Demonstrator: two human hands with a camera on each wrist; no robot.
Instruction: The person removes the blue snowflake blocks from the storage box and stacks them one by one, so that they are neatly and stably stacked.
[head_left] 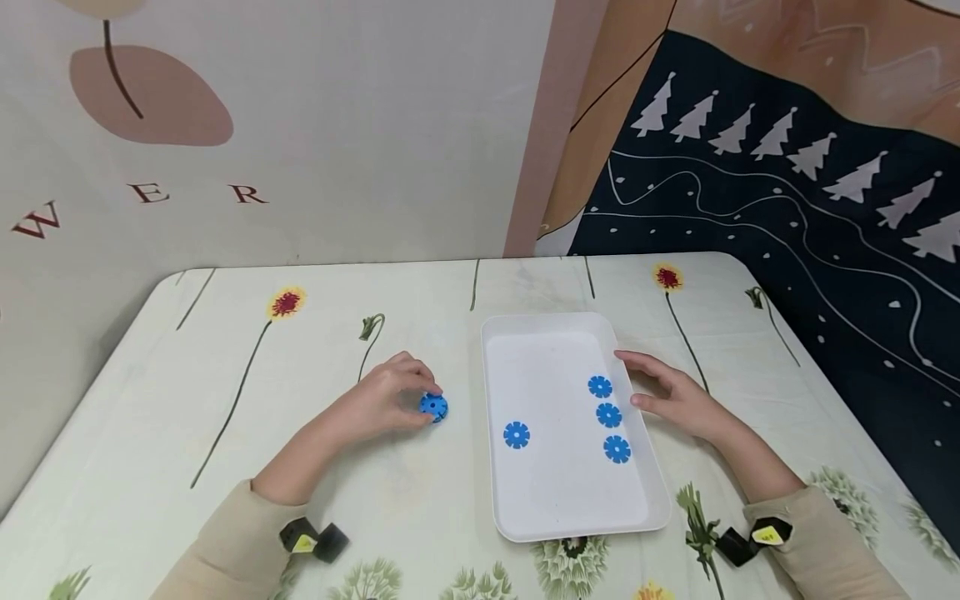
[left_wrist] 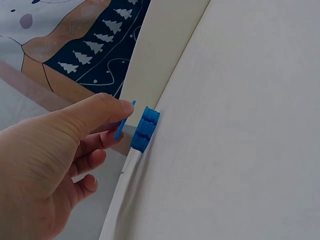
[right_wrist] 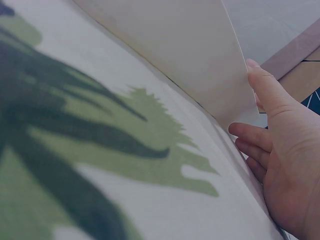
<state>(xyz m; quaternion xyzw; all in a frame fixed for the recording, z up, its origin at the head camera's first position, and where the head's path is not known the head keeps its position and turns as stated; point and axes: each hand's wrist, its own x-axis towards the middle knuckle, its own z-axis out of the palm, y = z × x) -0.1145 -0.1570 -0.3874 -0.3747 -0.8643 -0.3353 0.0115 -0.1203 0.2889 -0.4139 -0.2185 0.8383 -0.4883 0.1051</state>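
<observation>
My left hand (head_left: 386,396) pinches a thin blue notched plastic disc (left_wrist: 121,128) between thumb and fingertips, left of the tray. Close by the held disc, a short stack of blue discs (left_wrist: 145,129) stands on the table. In the head view the disc and the stack overlap. My right hand (head_left: 678,402) is at the tray's right side, its fairly straight fingers and thumb touching the rim. Inside the white tray (head_left: 577,512) lie three blue discs (head_left: 608,415) in a column near the right wall. One more blue disc (head_left: 516,435) lies near the left wall.
A pale cloth with printed flowers covers the table (head_left: 405,492). Behind it rises a light wall (head_left: 390,150), and a dark panel with printed trees (head_left: 750,183) stands at the right. Both forearms wear black wrist devices (head_left: 311,540).
</observation>
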